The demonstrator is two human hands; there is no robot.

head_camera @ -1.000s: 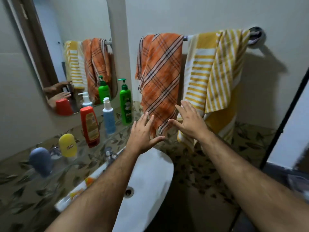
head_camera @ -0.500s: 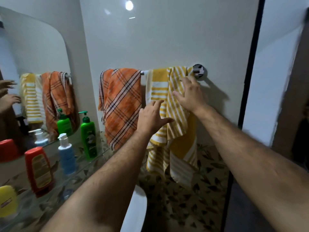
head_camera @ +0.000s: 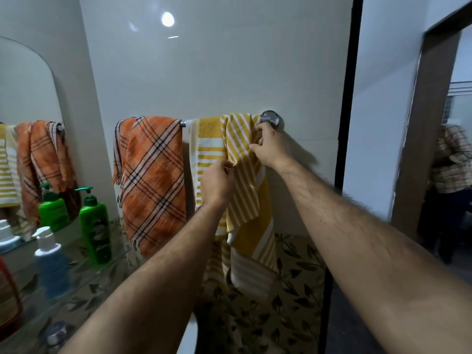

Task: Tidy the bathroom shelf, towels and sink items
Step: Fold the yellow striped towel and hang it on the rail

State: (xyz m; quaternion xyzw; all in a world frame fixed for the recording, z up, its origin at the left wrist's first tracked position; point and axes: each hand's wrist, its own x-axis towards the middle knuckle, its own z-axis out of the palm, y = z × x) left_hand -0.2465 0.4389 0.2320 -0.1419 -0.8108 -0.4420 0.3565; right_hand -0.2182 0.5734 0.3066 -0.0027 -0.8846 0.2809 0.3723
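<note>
A yellow and white striped towel (head_camera: pixel 242 190) hangs bunched on the right half of a chrome towel rail (head_camera: pixel 269 120). My right hand (head_camera: pixel 270 146) grips its upper right edge just below the rail's wall mount. My left hand (head_camera: pixel 217 181) pinches a fold of the same towel lower down, near its middle. An orange plaid towel (head_camera: pixel 153 180) hangs on the left half of the rail, untouched.
A glass shelf (head_camera: pixel 84 277) at the left carries a green pump bottle (head_camera: pixel 95 226), a blue bottle with a white cap (head_camera: pixel 51 264) and a red bottle at the frame edge. A mirror (head_camera: pixel 28 123) is above it. A person stands in the doorway (head_camera: pixel 452 175) at the right.
Both hands rose from the towels' lower ends to the yellow towel and closed on it. The view swung up and right, away from the sink.
</note>
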